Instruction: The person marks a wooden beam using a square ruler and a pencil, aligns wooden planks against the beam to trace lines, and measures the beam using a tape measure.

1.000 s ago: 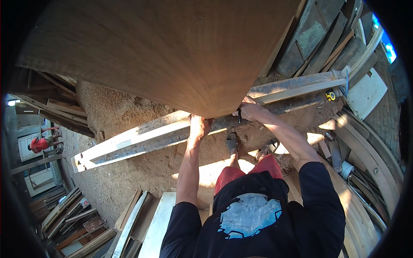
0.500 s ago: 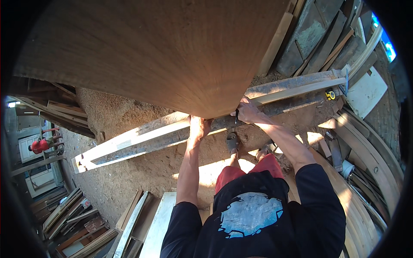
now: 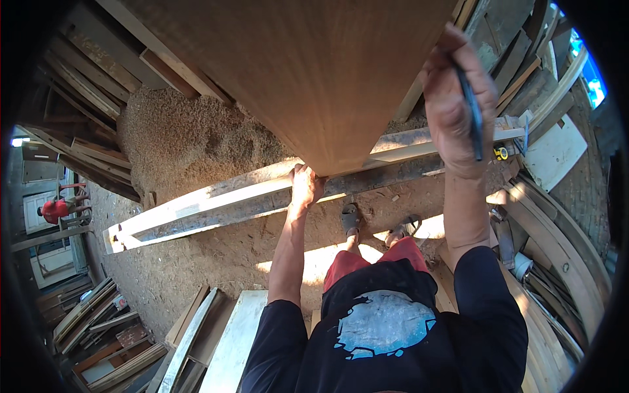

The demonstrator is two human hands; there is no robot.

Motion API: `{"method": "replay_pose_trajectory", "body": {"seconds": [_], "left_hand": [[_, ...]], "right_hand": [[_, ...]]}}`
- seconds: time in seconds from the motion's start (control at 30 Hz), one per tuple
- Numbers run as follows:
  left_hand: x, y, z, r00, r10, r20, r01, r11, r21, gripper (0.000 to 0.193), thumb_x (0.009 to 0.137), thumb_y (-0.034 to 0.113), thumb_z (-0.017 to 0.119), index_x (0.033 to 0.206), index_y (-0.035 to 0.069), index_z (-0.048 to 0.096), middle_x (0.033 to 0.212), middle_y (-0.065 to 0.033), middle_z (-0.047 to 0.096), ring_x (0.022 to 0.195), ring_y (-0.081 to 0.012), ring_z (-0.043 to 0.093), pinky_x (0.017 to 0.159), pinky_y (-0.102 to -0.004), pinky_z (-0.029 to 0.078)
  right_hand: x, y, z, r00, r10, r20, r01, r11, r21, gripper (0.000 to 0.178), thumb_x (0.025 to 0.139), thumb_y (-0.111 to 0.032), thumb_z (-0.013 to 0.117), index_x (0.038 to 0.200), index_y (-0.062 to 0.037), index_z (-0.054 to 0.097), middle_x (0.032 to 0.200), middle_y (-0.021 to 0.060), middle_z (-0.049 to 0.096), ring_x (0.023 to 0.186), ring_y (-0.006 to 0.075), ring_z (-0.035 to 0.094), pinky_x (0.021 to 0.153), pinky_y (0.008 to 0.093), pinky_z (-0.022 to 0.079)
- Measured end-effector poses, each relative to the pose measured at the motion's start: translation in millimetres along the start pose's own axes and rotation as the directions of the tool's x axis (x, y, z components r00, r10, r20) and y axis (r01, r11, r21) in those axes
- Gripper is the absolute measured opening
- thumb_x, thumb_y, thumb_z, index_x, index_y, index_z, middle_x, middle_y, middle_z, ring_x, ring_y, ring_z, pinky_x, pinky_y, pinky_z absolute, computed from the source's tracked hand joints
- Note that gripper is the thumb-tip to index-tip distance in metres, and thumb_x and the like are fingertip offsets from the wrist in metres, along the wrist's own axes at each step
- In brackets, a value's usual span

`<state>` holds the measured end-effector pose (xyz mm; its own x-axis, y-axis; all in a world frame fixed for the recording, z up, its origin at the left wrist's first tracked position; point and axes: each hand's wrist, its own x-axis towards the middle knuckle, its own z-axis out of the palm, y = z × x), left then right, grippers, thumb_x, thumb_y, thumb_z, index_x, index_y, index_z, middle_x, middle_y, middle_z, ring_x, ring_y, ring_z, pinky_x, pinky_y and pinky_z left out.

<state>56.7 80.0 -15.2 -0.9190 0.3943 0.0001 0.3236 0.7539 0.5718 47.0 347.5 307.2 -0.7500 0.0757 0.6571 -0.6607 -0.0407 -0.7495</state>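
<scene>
A wide brown wooden board (image 3: 295,72) rises from a long pale timber beam (image 3: 242,195) and fills the upper middle of the view. My left hand (image 3: 306,187) is closed on the board's lower left corner, just where it meets the beam. Raised beside the board's right edge, my right hand (image 3: 452,108) has its fingertips near that edge. It is blurred by motion and holds a slim dark pen (image 3: 474,118), which points downward along the palm.
A yellow tape measure (image 3: 501,153) lies by the beam's right end. Sawdust (image 3: 177,141) is heaped beyond the beam on the left. Stacked planks (image 3: 550,242) line the right side, and more boards (image 3: 124,331) lie lower left. A person in red (image 3: 56,211) is far left.
My right hand has moved from the board's lower corner up along its right edge, with the pen in it. The board now shows narrower and tilted differently; my left hand stays at its lower end.
</scene>
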Motion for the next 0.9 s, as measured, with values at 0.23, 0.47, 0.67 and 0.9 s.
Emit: {"method": "replay_pose_trajectory", "body": {"seconds": [0.23,0.47,0.67,0.9], "left_hand": [[-3.9,-4.4,4.5,1.000,0.004,-0.027,-0.004,1.000,0.012,0.037,0.075,0.013,0.079,0.110,0.014,0.066,0.104,-0.0104,0.070,0.106,-0.0360,0.061,0.095,-0.0544,0.042],[-11.4,-10.7,9.8,0.999,0.023,-0.046,-0.019,0.996,0.091,0.041,0.077,0.020,0.078,0.109,0.005,0.058,0.103,-0.0163,0.067,0.103,-0.0374,0.059,0.095,-0.0535,0.040],[-26.3,-11.0,-12.6,0.992,-0.114,-0.047,0.121,0.976,0.183,0.097,0.070,0.026,0.086,0.150,0.009,0.033,0.150,-0.0209,0.039,0.138,-0.0415,0.035,0.114,-0.0626,0.020],[-44.4,-34.7,-43.0,0.962,-0.246,-0.117,0.271,0.917,0.294,0.105,0.067,0.033,0.088,0.152,0.009,0.033,0.150,-0.0220,0.040,0.137,-0.0402,0.036,0.112,-0.0569,0.024]], "right_hand": [[10.8,6.8,38.1,0.978,-0.038,-0.203,0.047,0.998,0.037,0.047,0.090,-0.035,0.077,0.120,-0.0024,0.064,0.110,0.0019,0.067,0.102,0.0118,0.060,0.090,0.0283,0.045],[-3.1,3.4,45.9,0.935,-0.102,-0.340,0.050,0.986,-0.158,0.036,0.086,-0.043,0.079,0.090,-0.0106,0.064,0.094,-0.0036,0.061,0.096,0.0111,0.057,0.095,0.0355,0.046],[-6.2,10.5,30.5,0.898,-0.143,-0.416,0.071,0.981,-0.183,0.036,0.090,-0.040,0.077,0.078,-0.0108,0.060,0.086,-0.0051,0.052,0.088,0.0080,0.049,0.087,0.0305,0.039],[-6.0,5.6,36.0,0.896,-0.059,-0.440,0.031,0.997,-0.069,0.032,0.088,-0.038,0.079,0.076,-0.0155,0.060,0.084,-0.0085,0.057,0.089,0.0076,0.054,0.090,0.0330,0.043]]}}
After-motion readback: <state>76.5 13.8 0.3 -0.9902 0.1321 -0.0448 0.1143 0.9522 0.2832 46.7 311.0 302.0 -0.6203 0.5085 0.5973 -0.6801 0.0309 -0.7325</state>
